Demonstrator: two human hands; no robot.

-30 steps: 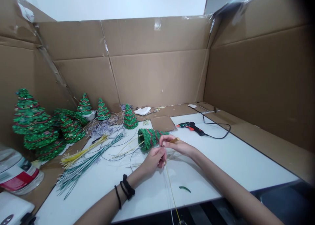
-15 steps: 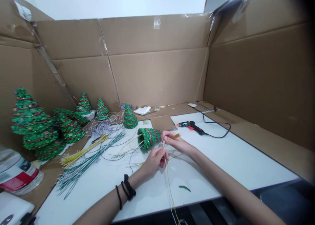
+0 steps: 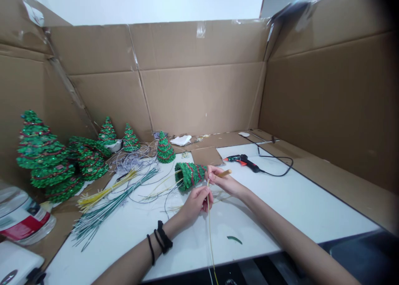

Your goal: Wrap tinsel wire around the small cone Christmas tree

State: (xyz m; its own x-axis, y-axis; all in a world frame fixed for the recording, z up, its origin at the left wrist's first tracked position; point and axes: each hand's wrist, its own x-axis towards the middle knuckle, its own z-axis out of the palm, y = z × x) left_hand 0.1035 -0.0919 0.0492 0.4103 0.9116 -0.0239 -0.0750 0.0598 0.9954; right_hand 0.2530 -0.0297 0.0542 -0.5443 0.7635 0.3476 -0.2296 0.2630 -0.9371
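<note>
My left hand is closed in a pinch on thin yellow and white strands, whose long ends hang down over the table's front edge. Just above it, my right hand is closed too, its fingertips at the top of the same strands. A tan wooden stick pokes out of the right hand, tucked against the palm. Right behind both hands a small green Christmas tree with red trim lies on its side, its hollow base facing left. I cannot tell whether the right hand touches its tip.
On the left lie bundles of yellow wires and green wires, with tangled grey wire behind. Decorated trees and a plastic jar stand farther left. A glue gun with its cord rests at the right. Cardboard walls surround the table.
The hanging ends of the strands have swung slightly left and hang straighter. Both hands keep nearly the same place and grip; the view has shifted a little.
</note>
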